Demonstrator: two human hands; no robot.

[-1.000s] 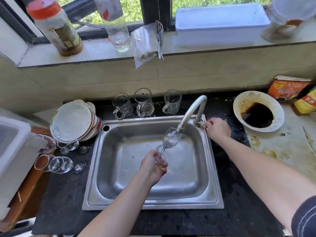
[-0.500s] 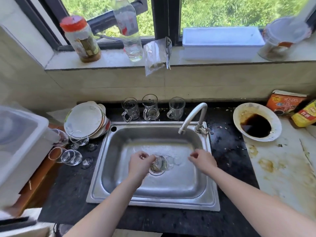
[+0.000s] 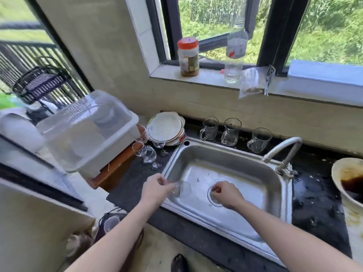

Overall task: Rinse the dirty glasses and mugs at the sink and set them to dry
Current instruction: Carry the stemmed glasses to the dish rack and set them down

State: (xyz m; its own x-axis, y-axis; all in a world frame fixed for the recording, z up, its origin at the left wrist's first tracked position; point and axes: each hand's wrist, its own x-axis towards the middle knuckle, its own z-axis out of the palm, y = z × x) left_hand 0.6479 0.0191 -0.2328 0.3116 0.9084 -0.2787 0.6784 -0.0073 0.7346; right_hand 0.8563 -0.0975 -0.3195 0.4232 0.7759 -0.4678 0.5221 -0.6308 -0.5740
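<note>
The left hand (image 3: 157, 186) is covering the stem of the glass (image 3: 183, 189) it is pinching; the right hand (image 3: 225, 195) is hiding half of the drain (image 3: 209, 196), and its curled fingers are concealing whether they are holding anything; the right edge is cutting off the stained bowl (image 3: 345, 179) and the white tray (image 3: 324, 75); motion blur is smearing the lidded box (image 3: 84, 130), making its contents unreadable; the small glasses (image 3: 145, 152) beside it are overlapping, making their count impossible to tell; the bottom edge is cropping 1 shoe (image 3: 179, 263).
</note>
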